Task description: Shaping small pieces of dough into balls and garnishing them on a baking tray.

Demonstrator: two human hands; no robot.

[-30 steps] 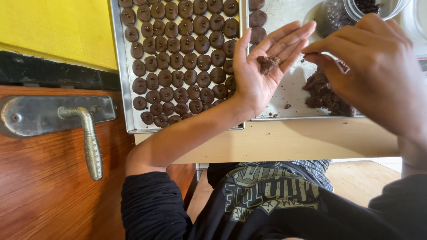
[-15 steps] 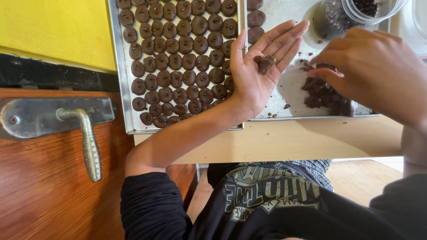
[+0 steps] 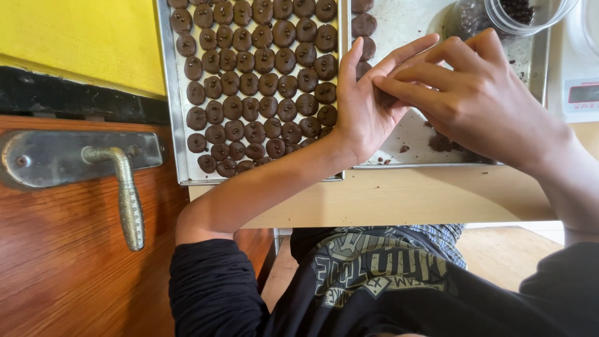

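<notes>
My left hand (image 3: 365, 109) lies palm up over the seam between two metal trays. My right hand (image 3: 480, 103) rests across it, fingers pressed flat onto the left palm. The small brown dough piece that lay on that palm is now hidden between the two hands. The left tray (image 3: 176, 134) is packed with several rows of round dark chocolate dough discs (image 3: 262, 87), each topped with a small chip. The right tray (image 3: 437, 163) carries a few discs (image 3: 363, 26) at its top left. A lump of dark dough (image 3: 440, 143) shows just below my right hand.
A clear jar of dark chips (image 3: 508, 14) stands at the right tray's far edge. A white scale (image 3: 583, 93) sits to the right. The trays rest on a light wooden counter (image 3: 399, 200). A wooden door with a metal lever handle (image 3: 128, 200) is at the left, below a yellow wall (image 3: 75, 37).
My right hand has come up from the dough lump on the right tray and now covers my left palm and the dough piece. My left hand stayed in place.
</notes>
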